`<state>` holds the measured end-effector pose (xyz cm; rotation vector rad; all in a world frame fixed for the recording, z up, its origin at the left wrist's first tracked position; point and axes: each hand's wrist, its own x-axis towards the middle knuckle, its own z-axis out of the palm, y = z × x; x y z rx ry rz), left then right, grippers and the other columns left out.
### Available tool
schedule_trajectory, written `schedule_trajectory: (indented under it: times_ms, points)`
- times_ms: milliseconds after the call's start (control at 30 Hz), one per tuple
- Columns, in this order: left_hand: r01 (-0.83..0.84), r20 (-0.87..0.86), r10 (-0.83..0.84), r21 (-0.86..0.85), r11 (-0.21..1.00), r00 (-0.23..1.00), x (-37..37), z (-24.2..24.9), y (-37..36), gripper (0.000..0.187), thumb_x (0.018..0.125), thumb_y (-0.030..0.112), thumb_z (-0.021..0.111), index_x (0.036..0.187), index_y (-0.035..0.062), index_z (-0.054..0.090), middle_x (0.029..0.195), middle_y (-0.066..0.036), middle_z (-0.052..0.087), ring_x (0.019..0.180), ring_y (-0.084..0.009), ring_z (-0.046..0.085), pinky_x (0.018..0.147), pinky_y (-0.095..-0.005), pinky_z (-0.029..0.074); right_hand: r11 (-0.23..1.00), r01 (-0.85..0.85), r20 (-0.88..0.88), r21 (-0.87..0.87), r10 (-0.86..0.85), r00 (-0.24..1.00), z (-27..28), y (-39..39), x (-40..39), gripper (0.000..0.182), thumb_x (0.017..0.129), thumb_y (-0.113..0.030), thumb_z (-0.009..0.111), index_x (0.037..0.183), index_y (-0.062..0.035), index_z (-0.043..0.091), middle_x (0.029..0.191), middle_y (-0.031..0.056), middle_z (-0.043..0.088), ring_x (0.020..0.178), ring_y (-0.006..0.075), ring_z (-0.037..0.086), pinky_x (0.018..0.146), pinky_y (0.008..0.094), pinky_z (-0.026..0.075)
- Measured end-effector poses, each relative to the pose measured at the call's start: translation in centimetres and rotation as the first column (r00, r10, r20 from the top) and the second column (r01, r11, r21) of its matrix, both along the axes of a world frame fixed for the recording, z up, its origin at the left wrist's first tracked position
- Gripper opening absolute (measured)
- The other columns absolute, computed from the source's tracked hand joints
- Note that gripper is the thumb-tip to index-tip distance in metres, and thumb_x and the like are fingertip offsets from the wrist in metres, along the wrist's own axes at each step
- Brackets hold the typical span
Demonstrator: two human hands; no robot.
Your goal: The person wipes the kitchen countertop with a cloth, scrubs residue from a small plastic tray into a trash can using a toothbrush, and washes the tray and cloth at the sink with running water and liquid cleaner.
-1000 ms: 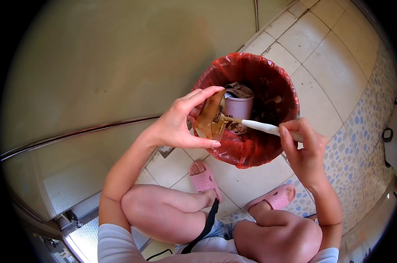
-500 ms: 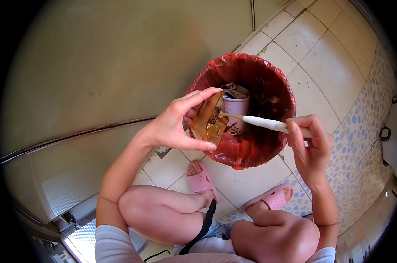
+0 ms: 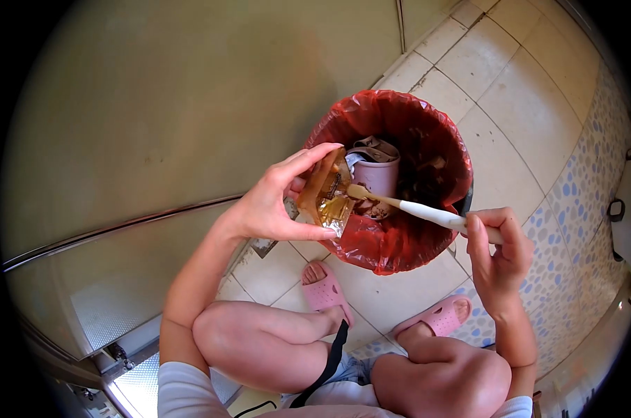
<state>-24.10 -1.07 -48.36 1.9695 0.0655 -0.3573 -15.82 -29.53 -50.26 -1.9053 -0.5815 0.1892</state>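
My left hand (image 3: 281,198) grips an amber, see-through container (image 3: 327,195) by its edges, thumb at the bottom and fingers at the top, tilted over the bin. Dark residue shows on its inner face. Between the thumb and fingers of my right hand (image 3: 500,247) is a brush with a white handle (image 3: 430,213); its tan head is beside the container's right edge, and whether they touch is hard to tell. Under both lies a bin with a red plastic liner (image 3: 382,258), holding a pink cup (image 3: 378,178), brown crumpled material (image 3: 375,148) and dark scraps.
Pale floor tiles (image 3: 517,111) surround the bin, with a pebble-patterned strip (image 3: 573,202) at right. A large greenish panel (image 3: 155,104) stands at left, with a metal trim below. My feet in pink slippers (image 3: 326,294) are just below the bin.
The brush head has moved from the container's inside towards its right edge. My right hand has shifted slightly down and right, and the container has turned a little.
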Motion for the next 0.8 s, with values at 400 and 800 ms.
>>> schedule_trajectory:
  times_ms: [400,800]
  points:
    - [0.027,-0.039,-0.039,-0.27,0.962,0.998,-1.1,-0.9,1.3,0.101,0.059,0.007,0.083,0.14,-0.0011,0.023,0.141,-0.012,0.031,0.128,-0.0209,0.035,0.105,-0.0333,0.032,1.0,-0.025,0.039,-0.011,0.026,0.999,0.0,-0.5,-0.6,0.006,0.08,0.002,0.063,0.08,-0.0001,0.058,0.064,0.006,0.06,0.05,0.0102,0.054,0.046,0.0224,0.042]
    - [0.118,0.0,-0.126,-0.351,0.929,0.992,-1.0,-0.4,1.1,0.106,0.056,0.007,0.084,0.141,0.0,0.02,0.143,-0.013,0.028,0.132,-0.0213,0.03,0.11,-0.0333,0.021,0.958,-0.108,0.133,0.264,0.075,0.988,-1.4,-0.4,-0.9,0.015,0.075,0.009,0.065,0.088,0.0032,0.059,0.077,0.0115,0.064,0.062,0.0186,0.061,0.054,0.0251,0.047]
